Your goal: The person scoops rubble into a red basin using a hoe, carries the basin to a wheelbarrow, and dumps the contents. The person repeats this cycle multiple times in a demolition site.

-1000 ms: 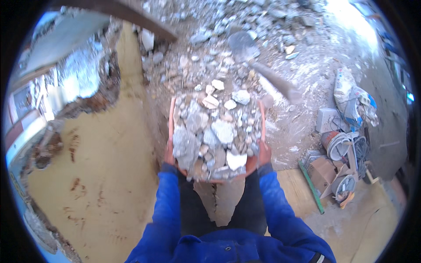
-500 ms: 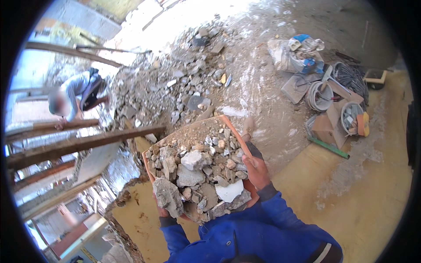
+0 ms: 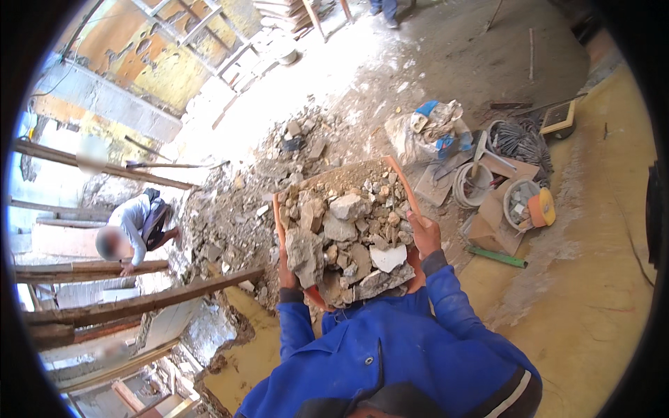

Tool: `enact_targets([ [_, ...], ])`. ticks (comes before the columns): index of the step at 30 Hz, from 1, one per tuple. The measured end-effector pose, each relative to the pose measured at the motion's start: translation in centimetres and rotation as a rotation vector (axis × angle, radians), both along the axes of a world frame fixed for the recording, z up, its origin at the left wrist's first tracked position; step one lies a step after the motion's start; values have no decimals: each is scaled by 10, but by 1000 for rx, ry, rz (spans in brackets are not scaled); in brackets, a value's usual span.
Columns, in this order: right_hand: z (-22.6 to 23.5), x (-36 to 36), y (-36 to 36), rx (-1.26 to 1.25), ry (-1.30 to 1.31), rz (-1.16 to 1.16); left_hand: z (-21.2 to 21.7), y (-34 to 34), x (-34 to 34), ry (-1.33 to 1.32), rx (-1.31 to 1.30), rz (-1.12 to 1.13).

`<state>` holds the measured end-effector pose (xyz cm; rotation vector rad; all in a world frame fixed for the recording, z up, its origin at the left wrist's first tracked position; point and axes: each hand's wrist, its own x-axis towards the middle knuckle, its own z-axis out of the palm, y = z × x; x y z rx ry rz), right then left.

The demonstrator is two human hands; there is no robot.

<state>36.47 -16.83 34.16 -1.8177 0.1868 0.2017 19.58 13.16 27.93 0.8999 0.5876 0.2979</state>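
An orange tray (image 3: 403, 182) is held in front of my chest, heaped with grey concrete chunks (image 3: 339, 228), small stones and dirt. A white broken piece (image 3: 388, 258) rests among the rubble at its near right. My right hand (image 3: 425, 237) is closed round the right rim, its thumb on top. On the left side my left hand (image 3: 287, 272) grips the tray's edge; most of its fingers are hidden beneath. A large rough chunk (image 3: 304, 256) leans at that left edge.
Beyond the tray spreads a rubble heap (image 3: 230, 209). Wooden beams (image 3: 146, 298) cross at left, where another person (image 3: 136, 223) bends low. To the right lie sacks (image 3: 428, 132), a bucket of stones (image 3: 519, 202), coiled cable (image 3: 519, 146) and a green bar (image 3: 497, 256). Someone's legs (image 3: 385, 10) show at the far top.
The view has tilted up, showing more of the far room. Against the surroundings, the loaded tray has shifted right, with both hands still on it. The bending person's head is lower.
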Motion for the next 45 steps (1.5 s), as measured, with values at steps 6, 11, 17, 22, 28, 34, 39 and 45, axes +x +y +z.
enact_targets([
  [6, 6, 128, -15, 7, -52, -163, 33, 7, 183, 60, -68, -121],
  [11, 5, 260, 0, -3, -30, -216, 33, 46, 355, 5, 10, -234],
  [17, 53, 449, 37, 76, 44, -319, 80, 116, 598, 127, 558, -326],
  [22, 74, 575, 31, 120, 39, -409, 87, 135, 774, 41, 315, -480],
  [28, 82, 772, 25, 170, 99, -619, 88, 104, 1004, 134, 267, -606],
  [34, 83, 1060, 21, 123, -181, -612, 65, 110, 1288, 320, 649, -579],
  [39, 98, 1272, -55, 36, 279, -557, 172, 14, 1498, 247, 1018, -673],
  [45, 136, 1511, -57, 155, 70, -611, 154, 14, 1744, 275, 692, -603],
])
